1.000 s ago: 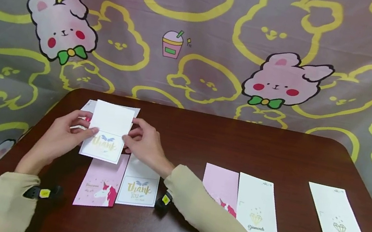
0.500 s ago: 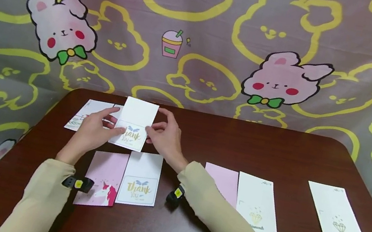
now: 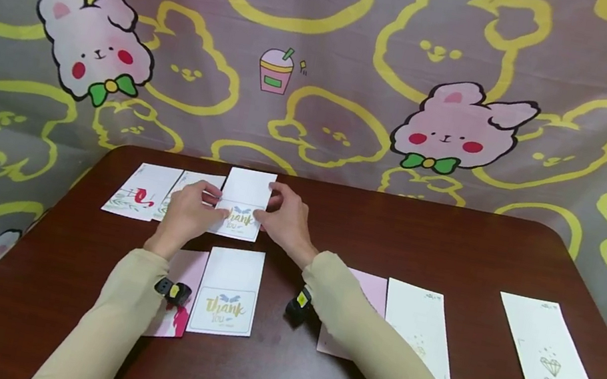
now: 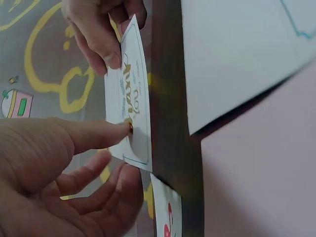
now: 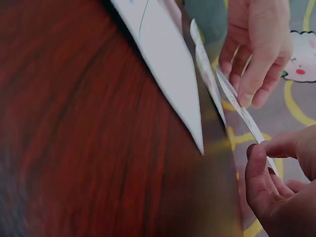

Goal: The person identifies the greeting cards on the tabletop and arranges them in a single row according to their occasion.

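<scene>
A white "Thank You" card (image 3: 248, 190) is gripped by both hands near the table's back edge. My left hand (image 3: 191, 214) pinches its left side, thumb on the printed face, as the left wrist view also shows with the card (image 4: 140, 118). At its right edge, my right hand (image 3: 289, 217) pinches it between thumb and fingers. In the right wrist view the card (image 5: 254, 129) is seen almost edge-on, a small gap from the table cards. Directly left of it lie a flamingo card (image 3: 148, 186) and a similar white card (image 3: 197, 183), partly behind the left hand.
In front lie another "Thank You" card (image 3: 231, 271) and a pink unicorn card (image 3: 192, 265), partly under the left wrist. To the right are a pink card (image 3: 371, 289), a white diamond card (image 3: 420, 305) and another diamond card (image 3: 550, 348). A patterned cloth (image 3: 354, 42) hangs behind.
Both hands have carried the "Thank You" card rightward, from over the back-left cards to beside them. The flamingo card and its neighbour have come into view.
</scene>
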{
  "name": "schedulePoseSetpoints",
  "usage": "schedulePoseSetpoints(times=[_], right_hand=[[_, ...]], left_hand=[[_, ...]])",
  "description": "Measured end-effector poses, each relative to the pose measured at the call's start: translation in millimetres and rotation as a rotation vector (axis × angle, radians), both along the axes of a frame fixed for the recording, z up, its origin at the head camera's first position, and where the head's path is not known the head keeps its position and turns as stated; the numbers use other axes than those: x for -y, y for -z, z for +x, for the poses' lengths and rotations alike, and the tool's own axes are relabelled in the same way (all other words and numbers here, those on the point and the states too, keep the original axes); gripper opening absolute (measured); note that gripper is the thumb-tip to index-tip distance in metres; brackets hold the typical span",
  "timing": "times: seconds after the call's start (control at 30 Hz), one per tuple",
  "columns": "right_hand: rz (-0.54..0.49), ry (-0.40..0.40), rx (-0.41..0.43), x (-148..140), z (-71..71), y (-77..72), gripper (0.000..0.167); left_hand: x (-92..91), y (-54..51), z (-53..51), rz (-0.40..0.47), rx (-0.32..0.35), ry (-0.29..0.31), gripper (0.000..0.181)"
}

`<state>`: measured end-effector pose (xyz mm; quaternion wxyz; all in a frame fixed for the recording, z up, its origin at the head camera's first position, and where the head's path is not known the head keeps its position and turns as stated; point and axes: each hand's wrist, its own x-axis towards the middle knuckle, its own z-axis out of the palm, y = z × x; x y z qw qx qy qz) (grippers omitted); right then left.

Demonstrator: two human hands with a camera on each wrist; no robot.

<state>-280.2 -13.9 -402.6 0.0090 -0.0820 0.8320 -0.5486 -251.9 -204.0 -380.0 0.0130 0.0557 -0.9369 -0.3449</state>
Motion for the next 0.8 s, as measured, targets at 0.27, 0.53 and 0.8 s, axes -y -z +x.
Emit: schedulePoseSetpoints(times=[0.27, 0.53, 0.8], right_hand=[[0.165, -0.008, -0.012, -1, -10.6, 5.0, 0.056], [0.292, -0.047, -0.015, 3, -16.6, 8.1, 0.044], [0.342, -0.072, -0.007, 7, -20.7, 7.9, 0.044]], left_hand=[[-10.9, 1.1, -8.9, -0.1, 0.065, 0.071, 0.048], [-12.5, 4.1, -15.5, -0.162, 0.108, 0.118, 0.055], [-13.6, 1.2, -16.9, -0.195, 0.122, 0.134, 0.054]])
